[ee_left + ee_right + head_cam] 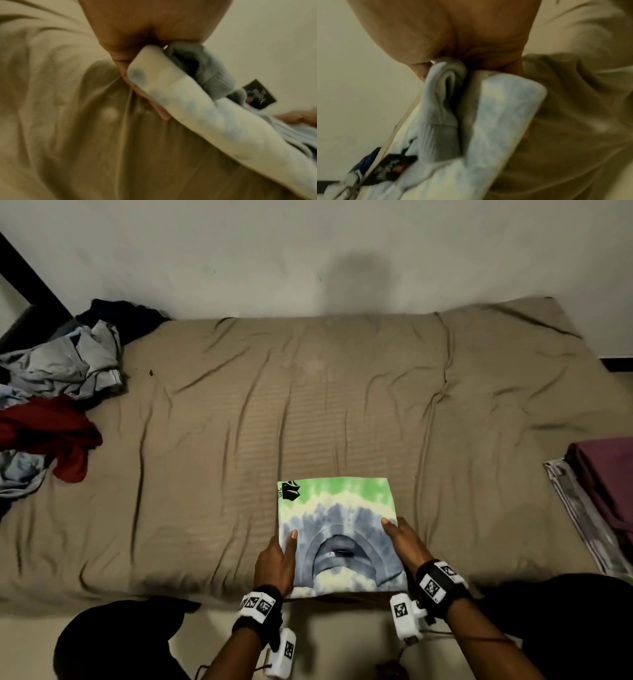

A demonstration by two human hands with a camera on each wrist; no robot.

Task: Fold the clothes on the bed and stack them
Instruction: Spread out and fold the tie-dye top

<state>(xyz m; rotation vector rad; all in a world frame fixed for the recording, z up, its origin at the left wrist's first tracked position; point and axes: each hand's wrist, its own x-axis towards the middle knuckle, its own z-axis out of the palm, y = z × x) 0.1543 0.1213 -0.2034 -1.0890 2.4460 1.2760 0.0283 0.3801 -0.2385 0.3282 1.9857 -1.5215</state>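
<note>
At the far left of the bed we see a heap of unfolded clothes: grey, pale blue, dark red and dark pieces lying crumpled together by the mattress's left end.

Near the middle of the near edge lies the folded tie-dye shirt, a compact rectangle whose long axis runs from us toward the wall. Its grey collar opens toward us at the near end, and the green band with the black print sits at the far end.

Our left hand grips the shirt's left edge: the thumb lies on top beside the collar, and the left-wrist view shows fingers tucked under the folded layers. The shirt lies between both hands, just right of this one.

Our right hand clamps the right edge the same way, thumb on top near the collar, the rest of the hand beneath; the right-wrist view shows the folded edge pressed into the palm.

At the far right edge of the bed sits a stack of folded clothes, a maroon piece on top of a pale patterned one, well apart from the shirt.
</note>
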